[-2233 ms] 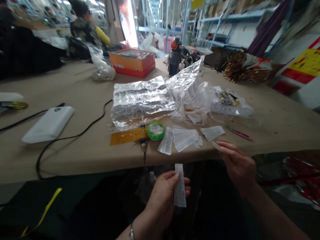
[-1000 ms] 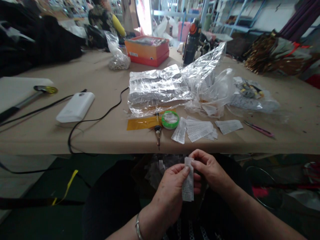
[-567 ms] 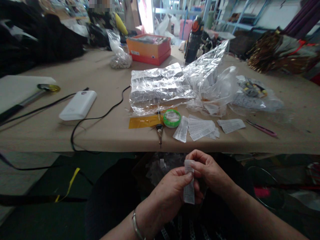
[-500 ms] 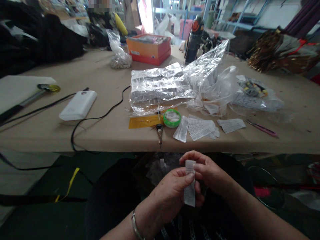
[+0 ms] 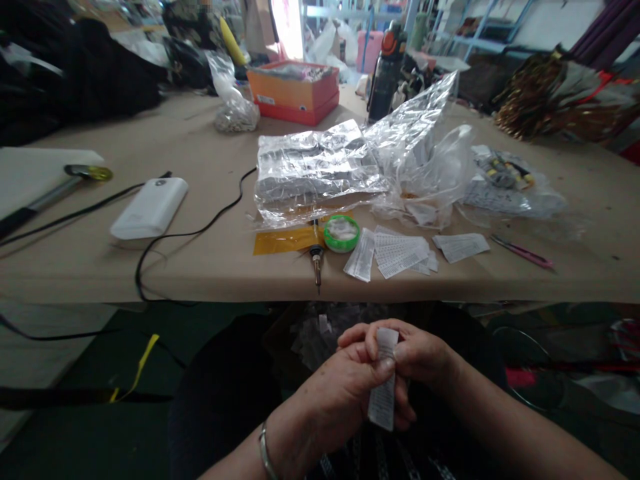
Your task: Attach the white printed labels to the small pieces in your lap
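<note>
Below the table edge, over my lap, both hands meet on a narrow white printed paper strip [image 5: 384, 393]. My left hand [image 5: 345, 387] pinches the strip from the left with thumb and fingers closed. My right hand [image 5: 420, 357] is closed on its top end. On the table just beyond lie several more printed strips [image 5: 400, 252], a green round tin [image 5: 342, 233], a soldering iron [image 5: 316, 257] with its tip past the edge, and an orange sheet [image 5: 280, 240].
Crinkled clear plastic bags [image 5: 320, 167] cover the middle of the beige table [image 5: 200, 267]. A white power bank [image 5: 150, 207] with black cable lies left, pink tweezers [image 5: 523, 252] right. An orange box [image 5: 293, 90] and dark bottle [image 5: 383, 63] stand at the back. A person sits far left.
My right hand came from the table edge to join the left on the strip. Both hands then sank slightly lower, and the fingers curled tighter over the strip's top.
</note>
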Demonstrator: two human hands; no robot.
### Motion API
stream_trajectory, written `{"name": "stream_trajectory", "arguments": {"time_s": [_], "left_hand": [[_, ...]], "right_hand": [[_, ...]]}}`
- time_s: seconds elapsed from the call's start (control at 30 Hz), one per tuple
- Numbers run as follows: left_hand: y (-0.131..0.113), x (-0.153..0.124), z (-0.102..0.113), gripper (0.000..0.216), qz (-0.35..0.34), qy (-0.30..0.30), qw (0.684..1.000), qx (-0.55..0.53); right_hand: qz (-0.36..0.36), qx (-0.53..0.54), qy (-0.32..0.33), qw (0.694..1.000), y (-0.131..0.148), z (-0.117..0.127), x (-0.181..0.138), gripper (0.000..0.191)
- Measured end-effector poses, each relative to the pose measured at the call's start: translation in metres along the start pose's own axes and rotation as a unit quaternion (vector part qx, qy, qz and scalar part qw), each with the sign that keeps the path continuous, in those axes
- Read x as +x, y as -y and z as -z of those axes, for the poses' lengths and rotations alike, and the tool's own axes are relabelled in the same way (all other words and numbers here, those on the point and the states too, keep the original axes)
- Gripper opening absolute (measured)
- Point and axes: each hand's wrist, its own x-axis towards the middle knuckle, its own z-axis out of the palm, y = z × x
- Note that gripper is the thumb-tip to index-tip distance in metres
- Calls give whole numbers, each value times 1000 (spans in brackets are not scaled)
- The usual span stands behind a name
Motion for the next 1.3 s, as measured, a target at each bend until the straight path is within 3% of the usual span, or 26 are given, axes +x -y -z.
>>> {"name": "stream_trajectory", "arguments": {"time_s": [0.17, 0.6, 0.73, 0.83, 0.9, 0.97, 1.0, 1.1, 1.17, 1.3], "left_hand": [[1, -1, 1, 17, -1, -4, 1000, -7], [4, -1, 4, 16, -3, -11, 1000, -18], [3, 0, 4, 15, -6, -24, 999, -20], [3, 0, 3, 16, -10, -27, 999, -24], [2, 0, 3, 17, -16, -41, 999, -23], [2, 0, 3, 19, -21, -64, 998, -14], [2, 0, 3, 20, -24, -74, 997, -7], [2, 0, 4, 24, -30, -93, 995, 12], [1, 0, 4, 25, -30, -100, 994, 17], [0, -1, 2, 25, -30, -118, 992, 17]], "right_hand": [[-6, 19, -13, 1000, -2, -2, -1, 21], [3, 44, -22, 999, -11, 0, 0, 40], [16, 51, -35, 998, -12, -2, 2, 35], [9, 25, -50, 998, -11, -6, 2, 34], [24, -42, -93, 994, -8, -10, -1, 38], [68, -180, -164, 968, -4, -14, -5, 38], [95, -272, -199, 937, -1, -16, -8, 36], [154, -528, -242, 799, 7, -20, -14, 34], [159, -618, -235, 733, 10, -22, -15, 33], [152, -674, -212, 691, 9, -22, -11, 28]]}}
